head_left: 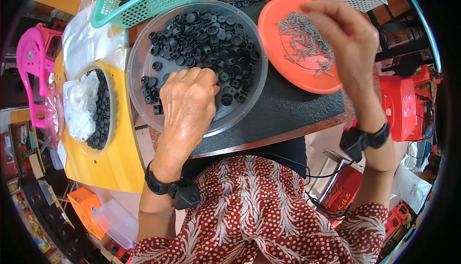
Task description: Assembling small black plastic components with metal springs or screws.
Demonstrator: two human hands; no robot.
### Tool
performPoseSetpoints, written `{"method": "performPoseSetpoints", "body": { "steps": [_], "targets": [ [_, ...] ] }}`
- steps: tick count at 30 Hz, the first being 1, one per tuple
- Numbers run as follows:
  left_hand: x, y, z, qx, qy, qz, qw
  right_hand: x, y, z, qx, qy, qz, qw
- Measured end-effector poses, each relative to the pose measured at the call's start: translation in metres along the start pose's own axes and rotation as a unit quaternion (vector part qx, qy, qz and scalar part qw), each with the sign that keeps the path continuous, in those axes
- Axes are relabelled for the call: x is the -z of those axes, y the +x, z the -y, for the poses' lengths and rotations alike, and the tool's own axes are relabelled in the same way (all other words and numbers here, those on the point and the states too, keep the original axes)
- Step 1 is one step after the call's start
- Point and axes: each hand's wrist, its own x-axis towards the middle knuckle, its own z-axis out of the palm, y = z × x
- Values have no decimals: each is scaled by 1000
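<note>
Inside the clear tub (136, 62) on the bench (336, 121), the left hand (189, 96) curls down among black plastic parts (206, 38), fingertips hidden, so its hold cannot be told. Above small metal pieces (307, 43), the right hand (343, 33) hovers half curled, grip unclear; the orange plate (273, 31) probably keeps them gathered, within easy reach.

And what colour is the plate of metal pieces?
The plate is orange-red, clearest in the head view.

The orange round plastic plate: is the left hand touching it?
Apart: in the head view, the right side of the clear round plastic tub lies between the left hand and plate.
</note>
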Motion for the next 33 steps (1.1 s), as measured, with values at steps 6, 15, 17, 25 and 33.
{"method": "performPoseSetpoints", "body": {
  "steps": [6, 15, 17, 25, 33],
  "targets": [
    [4, 0, -4, -8, 3, 13, 1000, -24, -43, 33, 35, 42, -3, 999],
    [33, -16, -27, 289, -481, 7, 828, -60, -81, 68, -34, 209, 31, 977],
    [34, -19, -30, 262, -499, -12, 826, -64, -82, 71, -38, 212, 24, 976],
    [32, -30, -30, 226, -553, -38, 801, -70, -88, 75, -78, 239, 14, 968],
    [24, -28, -29, 212, -599, -52, 770, -70, -87, 81, -199, 371, 13, 907]
  ]
}}
